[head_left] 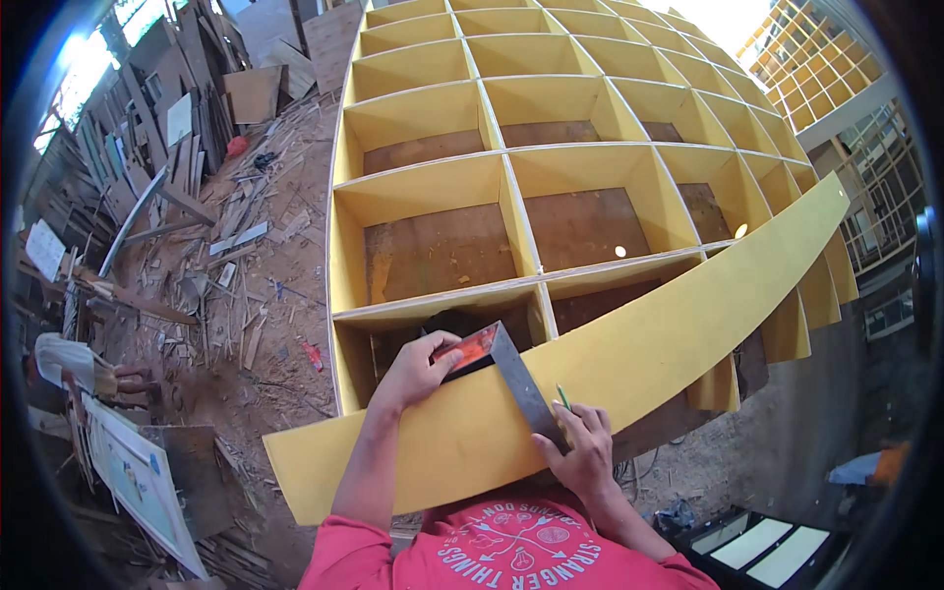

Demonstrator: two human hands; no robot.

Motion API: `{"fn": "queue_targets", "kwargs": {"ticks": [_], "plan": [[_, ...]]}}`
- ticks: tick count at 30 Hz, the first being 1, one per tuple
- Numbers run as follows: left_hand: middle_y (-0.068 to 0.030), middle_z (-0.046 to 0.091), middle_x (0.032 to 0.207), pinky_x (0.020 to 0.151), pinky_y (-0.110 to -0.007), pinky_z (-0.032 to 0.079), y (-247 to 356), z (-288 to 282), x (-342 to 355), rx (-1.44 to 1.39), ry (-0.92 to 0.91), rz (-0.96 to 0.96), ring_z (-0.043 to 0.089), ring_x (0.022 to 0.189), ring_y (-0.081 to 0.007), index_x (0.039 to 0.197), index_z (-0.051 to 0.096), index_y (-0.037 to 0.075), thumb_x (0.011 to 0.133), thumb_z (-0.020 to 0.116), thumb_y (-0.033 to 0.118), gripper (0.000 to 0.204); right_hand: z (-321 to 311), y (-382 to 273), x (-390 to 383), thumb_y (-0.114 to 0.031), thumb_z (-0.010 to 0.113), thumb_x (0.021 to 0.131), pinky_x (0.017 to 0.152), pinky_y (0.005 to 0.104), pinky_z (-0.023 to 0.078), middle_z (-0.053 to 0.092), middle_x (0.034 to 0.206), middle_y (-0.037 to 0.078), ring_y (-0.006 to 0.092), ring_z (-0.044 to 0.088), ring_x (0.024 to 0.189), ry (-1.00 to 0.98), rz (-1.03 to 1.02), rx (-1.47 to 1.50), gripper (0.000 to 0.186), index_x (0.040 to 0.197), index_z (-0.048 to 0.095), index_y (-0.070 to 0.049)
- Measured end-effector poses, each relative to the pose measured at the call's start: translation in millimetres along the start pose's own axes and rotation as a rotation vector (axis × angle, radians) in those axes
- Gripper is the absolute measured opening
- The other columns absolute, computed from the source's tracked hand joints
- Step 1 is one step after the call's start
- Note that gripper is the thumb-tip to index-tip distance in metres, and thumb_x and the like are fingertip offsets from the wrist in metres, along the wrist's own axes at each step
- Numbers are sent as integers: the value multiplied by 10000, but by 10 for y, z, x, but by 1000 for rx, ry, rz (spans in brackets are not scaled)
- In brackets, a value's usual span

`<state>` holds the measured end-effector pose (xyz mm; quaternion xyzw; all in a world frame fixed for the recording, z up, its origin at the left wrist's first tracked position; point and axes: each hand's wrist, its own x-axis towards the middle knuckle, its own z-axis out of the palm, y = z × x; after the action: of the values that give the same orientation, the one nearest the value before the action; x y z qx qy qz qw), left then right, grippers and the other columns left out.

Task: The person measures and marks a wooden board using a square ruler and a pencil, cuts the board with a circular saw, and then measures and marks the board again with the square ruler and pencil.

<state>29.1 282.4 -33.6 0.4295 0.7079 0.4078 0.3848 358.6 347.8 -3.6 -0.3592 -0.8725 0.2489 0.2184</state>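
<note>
A long yellow board (pixel 678 324) lies across the near end of a yellow grid frame (pixel 580 150), running from lower left to upper right. On the board rests a try square (pixel 527 391) with a dark metal blade and a partly orange stock. My left hand (pixel 418 374) is closed round the stock at the board's far edge, thumb on top. My right hand (pixel 582 447) is closed on a green pencil (pixel 562 396), whose end sticks up above the fingers. Its fingers are beside the near end of the blade, touching or almost touching it.
Wood scraps (pixel 241 246) litter the dirt floor at left, below leaning boards (pixel 167 118). A picture panel (pixel 138 467) stands at lower left. Another lattice frame (pixel 811 64) is at upper right. A dark case with white panels (pixel 787 556) sits at lower right.
</note>
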Motion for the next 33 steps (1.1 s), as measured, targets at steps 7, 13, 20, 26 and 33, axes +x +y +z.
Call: {"fn": "queue_targets", "kwargs": {"ticks": [7, 13, 20, 26, 33], "plan": [[-106, 799, 1039, 902, -338, 576, -55, -164, -74, -100, -104, -101, 721, 963, -145, 1290, 753, 55, 987, 815, 250, 365, 190, 3, 192, -105, 882, 865, 942, 462, 557, 750, 1136, 152, 354, 686, 1046, 174, 178, -16, 342, 1187, 792, -36], [-95, 822, 968, 805, -309, 597, -106, -635, -86, -58, -261, -292, 742, 852, -111, 1304, 758, 58, 981, 823, 224, 369, 363, 60, 345, -96, 855, 904, 947, 447, 549, 729, 1126, 151, 349, 671, 1060, 172, 286, -70, 294, 1180, 773, -35], [-162, 841, 1128, 912, -334, 602, -251, -587, -76, -58, -222, -54, 804, 990, -248, 1408, 758, 64, 941, 838, 158, 483, 363, 113, 334, -112, 835, 934, 922, 425, 554, 713, 1101, 142, 328, 670, 1040, 157, 295, -67, 233, 1147, 766, -44], [-198, 807, 1065, 837, -377, 593, -205, -660, -96, -38, -276, -159, 759, 885, -318, 1430, 752, 96, 952, 817, 155, 486, 370, 142, 337, -116, 814, 959, 909, 418, 557, 714, 1093, 142, 325, 681, 1035, 155, 280, -54, 200, 1139, 765, -44], [-128, 823, 1047, 849, -282, 553, -292, -782, -140, -118, 154, -277, 706, 899, -128, 1369, 779, 26, 1021, 754, 47, 349, 372, 110, 315, -85, 803, 972, 921, 416, 560, 721, 1100, 146, 321, 692, 1032, 220, 336, -24, 176, 1135, 760, -37]]}}
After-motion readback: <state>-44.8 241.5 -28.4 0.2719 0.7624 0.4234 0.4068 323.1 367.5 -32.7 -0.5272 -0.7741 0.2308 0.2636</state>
